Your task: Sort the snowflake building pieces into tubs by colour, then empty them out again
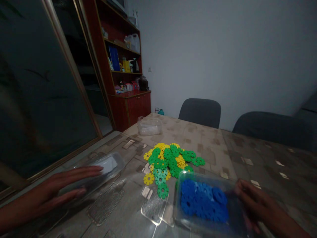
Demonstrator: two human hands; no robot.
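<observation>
My left hand (63,186) lies flat with fingers stretched out on a clear plastic container (109,165) at the table's left edge. My right hand (255,201) curls its fingers round the right side of a clear tub (184,177) that holds several blue flower-shaped discs (203,203). Between the two containers, further back, is a loose pile of green and yellow discs (170,160) on the table. Both hands are dim and a little blurred.
A clear lid (155,208) lies flat in front of the pile. Another clear tub (149,126) stands at the table's far left corner. Two grey chairs (200,111) stand behind the patterned table (260,165). A glass door and a red shelf unit (123,66) are on the left.
</observation>
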